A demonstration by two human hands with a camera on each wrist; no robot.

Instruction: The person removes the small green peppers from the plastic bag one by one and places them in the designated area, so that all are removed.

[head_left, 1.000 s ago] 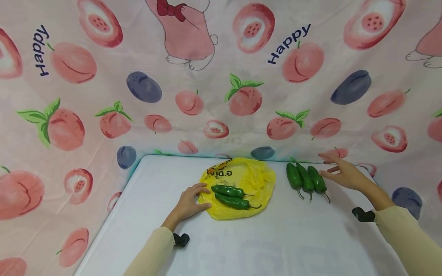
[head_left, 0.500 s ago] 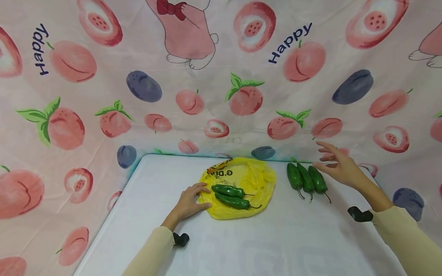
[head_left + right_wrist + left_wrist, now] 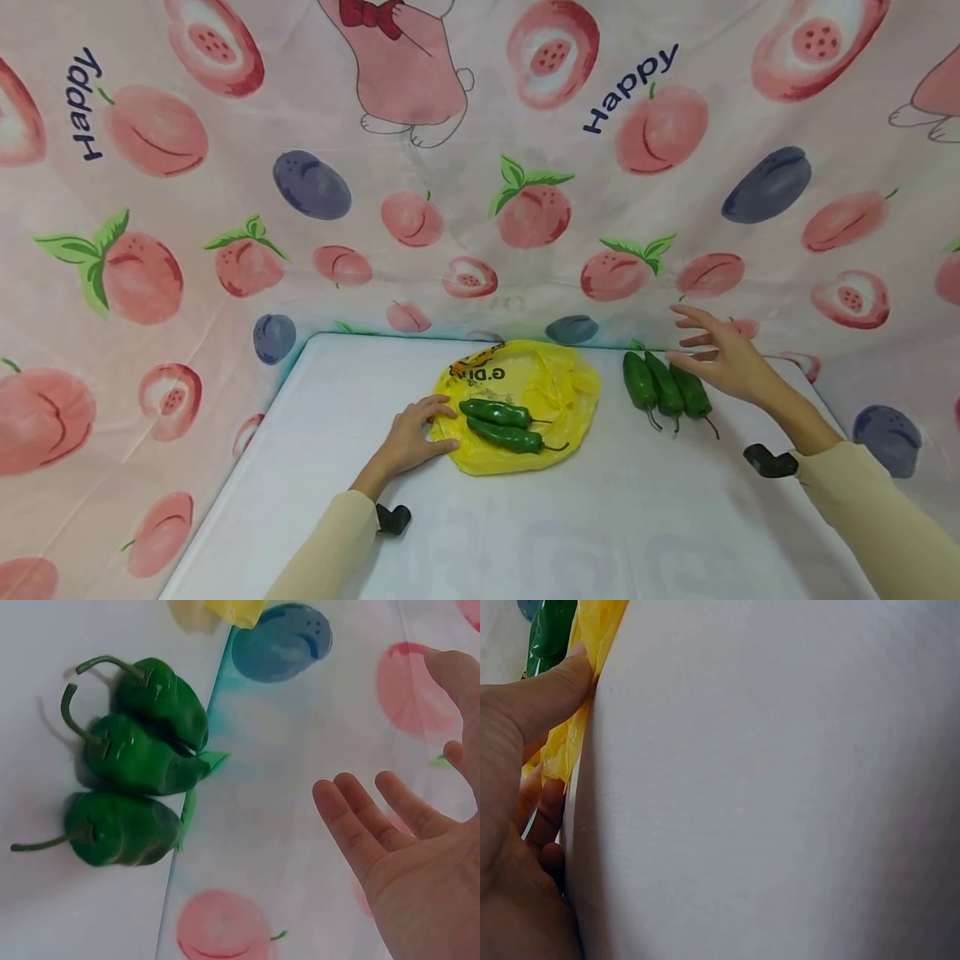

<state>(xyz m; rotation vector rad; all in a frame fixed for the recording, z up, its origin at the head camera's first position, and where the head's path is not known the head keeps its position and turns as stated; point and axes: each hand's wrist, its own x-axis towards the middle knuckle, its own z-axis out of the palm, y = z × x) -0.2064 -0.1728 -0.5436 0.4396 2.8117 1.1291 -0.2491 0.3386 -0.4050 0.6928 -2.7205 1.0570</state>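
Two green peppers [image 3: 504, 427] lie on a yellow plastic bag [image 3: 555, 446], which is spread flat on the white table. My left hand [image 3: 411, 439] rests at the bag's left edge, thumb and fingers apart and touching the plastic; the left wrist view shows the thumb [image 3: 559, 686] against the bag's edge. Three more green peppers [image 3: 665, 390] lie side by side right of the bag, stems toward me. Close to the rightmost one, my right hand [image 3: 731, 358] hovers with fingers spread, holding nothing. The right wrist view shows a gap between these peppers [image 3: 142, 757] and the fingers.
A fruit-printed cloth [image 3: 510, 300] hangs behind the white table [image 3: 525, 533] and along its sides. The three peppers lie close to the table's far edge. A dark band piece [image 3: 393, 519] sits at the left wrist, another dark piece [image 3: 770, 461] at the right.
My right hand rose slightly, then shifted left, and now partly overlaps the rightmost pepper in the head view. My left hand, the bag and all the peppers have stayed in place.
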